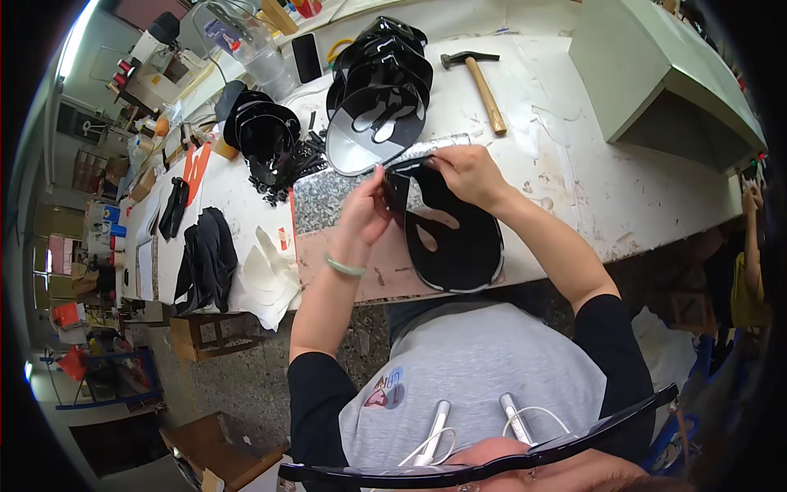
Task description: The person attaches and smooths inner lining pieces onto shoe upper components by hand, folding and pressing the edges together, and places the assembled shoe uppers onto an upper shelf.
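A black shoe upper (457, 256) with rounded cut-outs hangs over the near edge of the bench, its looped end toward me. My left hand (365, 211) pinches its far left edge between thumb and fingers. My right hand (471, 176) grips the far right part of the same edge, fingers curled closed. Just beyond my hands stands a stack of glossy black uppers (381, 78), the nearest showing a pale grey and black inside. Under the held piece lie a mottled metal plate (320, 201) and a pinkish board (328, 256).
A wooden-handled hammer (485, 94) lies beyond my right hand. At right stands a grey-green box-shaped cover (656, 74). Leftward are more black uppers (264, 135), small black strips (305, 157), black pieces (206, 258) and white sheets (266, 275). A phone (307, 57) sits farther back.
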